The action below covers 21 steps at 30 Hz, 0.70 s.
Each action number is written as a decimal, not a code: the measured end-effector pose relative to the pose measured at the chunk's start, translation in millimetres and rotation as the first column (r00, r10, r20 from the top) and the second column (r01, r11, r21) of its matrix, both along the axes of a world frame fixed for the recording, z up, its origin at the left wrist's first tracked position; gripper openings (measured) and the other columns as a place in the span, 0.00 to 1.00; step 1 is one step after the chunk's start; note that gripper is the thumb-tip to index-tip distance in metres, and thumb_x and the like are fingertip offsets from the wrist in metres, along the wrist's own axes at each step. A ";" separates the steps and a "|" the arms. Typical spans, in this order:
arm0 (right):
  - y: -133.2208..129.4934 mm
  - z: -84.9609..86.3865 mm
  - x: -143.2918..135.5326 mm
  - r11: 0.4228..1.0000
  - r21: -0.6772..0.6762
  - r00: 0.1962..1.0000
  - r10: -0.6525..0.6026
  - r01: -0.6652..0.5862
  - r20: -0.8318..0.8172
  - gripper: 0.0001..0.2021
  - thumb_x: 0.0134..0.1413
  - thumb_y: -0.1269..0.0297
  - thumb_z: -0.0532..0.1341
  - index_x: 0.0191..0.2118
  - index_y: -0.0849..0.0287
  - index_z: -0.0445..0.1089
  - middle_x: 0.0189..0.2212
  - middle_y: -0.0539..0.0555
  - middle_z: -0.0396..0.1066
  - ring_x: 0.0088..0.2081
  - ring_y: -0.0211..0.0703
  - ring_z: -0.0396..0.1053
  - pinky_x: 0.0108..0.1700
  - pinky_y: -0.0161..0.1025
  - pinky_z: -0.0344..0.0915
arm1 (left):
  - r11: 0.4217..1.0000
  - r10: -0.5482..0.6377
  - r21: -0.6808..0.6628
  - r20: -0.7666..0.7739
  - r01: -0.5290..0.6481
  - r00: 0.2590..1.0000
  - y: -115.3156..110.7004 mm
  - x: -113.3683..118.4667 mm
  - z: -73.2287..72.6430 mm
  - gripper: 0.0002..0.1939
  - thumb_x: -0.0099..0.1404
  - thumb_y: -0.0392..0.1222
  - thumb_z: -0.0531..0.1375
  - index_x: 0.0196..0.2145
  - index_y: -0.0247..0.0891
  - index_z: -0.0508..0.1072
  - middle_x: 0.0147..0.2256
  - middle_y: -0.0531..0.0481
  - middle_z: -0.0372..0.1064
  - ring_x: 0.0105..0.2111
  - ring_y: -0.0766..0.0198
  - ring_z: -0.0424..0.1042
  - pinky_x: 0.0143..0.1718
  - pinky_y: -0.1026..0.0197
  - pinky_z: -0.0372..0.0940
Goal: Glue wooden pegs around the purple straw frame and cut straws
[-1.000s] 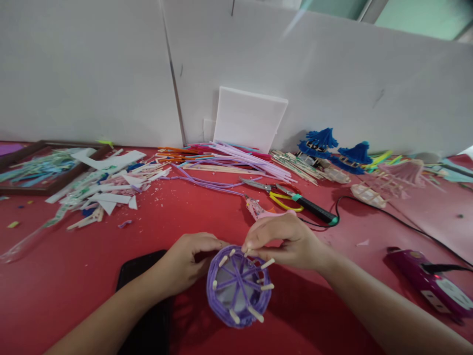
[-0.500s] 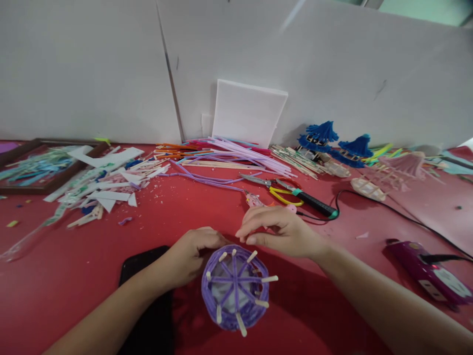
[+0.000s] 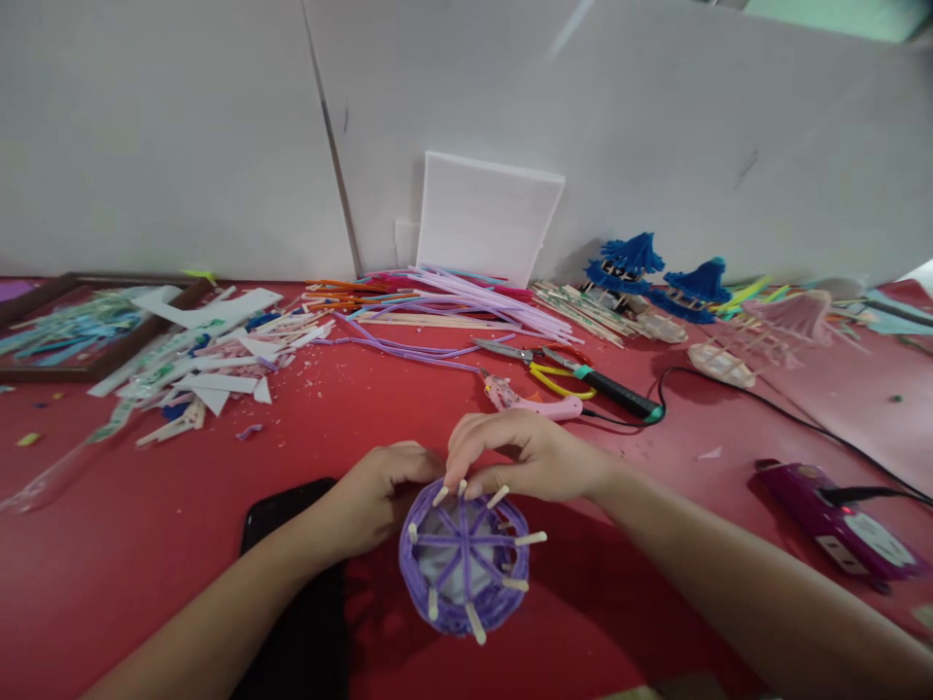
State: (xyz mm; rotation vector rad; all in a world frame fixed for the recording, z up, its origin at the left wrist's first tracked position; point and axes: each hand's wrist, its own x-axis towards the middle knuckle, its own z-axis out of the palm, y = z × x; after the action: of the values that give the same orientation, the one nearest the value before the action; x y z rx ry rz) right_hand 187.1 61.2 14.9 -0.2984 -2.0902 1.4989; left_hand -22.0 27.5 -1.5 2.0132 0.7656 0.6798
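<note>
head cam: l hand (image 3: 383, 496) grips purple woven ring (image 3: 465, 556), r hand (image 3: 521, 457) pinches its rim, over red tabletop (image 3: 394, 418) w/ grey wall (image 3: 240, 146) behind.

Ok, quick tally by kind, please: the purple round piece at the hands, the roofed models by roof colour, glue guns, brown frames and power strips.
Purple round piece: 1
Blue-roofed models: 2
Pink-roofed model: 1
Pink glue gun: 1
Brown frame: 1
Magenta power strip: 1
Total: 7
</note>
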 end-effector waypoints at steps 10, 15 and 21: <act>2.3 -0.9 0.3 0.998 0.054 1.000 -0.021 0.022 -0.022 0.06 0.58 0.66 0.62 0.34 0.62 0.75 0.29 0.55 0.74 0.35 0.39 0.67 0.41 0.39 0.65 | 1.000 0.012 -0.016 -0.008 -0.012 1.000 -0.6 -0.6 -0.2 0.11 0.66 0.43 0.57 0.33 0.37 0.79 0.28 0.48 0.75 0.30 0.64 0.70 0.33 0.65 0.63; 1.4 -2.0 -0.2 0.999 0.036 0.999 -0.030 0.031 -0.030 0.05 0.57 0.68 0.63 0.34 0.63 0.75 0.28 0.55 0.74 0.35 0.39 0.67 0.40 0.38 0.65 | 1.000 -0.004 -0.014 -0.011 0.003 1.000 -0.1 -0.5 -0.2 0.11 0.66 0.44 0.58 0.34 0.38 0.79 0.29 0.47 0.76 0.30 0.64 0.70 0.33 0.65 0.63; 1.3 -5.1 -1.6 0.999 -0.019 0.999 -0.036 0.036 -0.040 0.03 0.55 0.71 0.64 0.33 0.63 0.75 0.28 0.55 0.73 0.35 0.38 0.67 0.39 0.38 0.65 | 1.000 -0.004 0.002 0.003 0.004 1.000 -0.1 -0.2 -0.4 0.14 0.67 0.46 0.57 0.33 0.37 0.79 0.29 0.45 0.76 0.30 0.63 0.71 0.33 0.63 0.63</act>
State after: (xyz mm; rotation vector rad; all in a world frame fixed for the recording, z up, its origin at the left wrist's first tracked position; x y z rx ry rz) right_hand 185.5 62.6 9.7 -0.3083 -2.0299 1.4917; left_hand -22.3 27.4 -1.8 2.0150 0.7592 0.6813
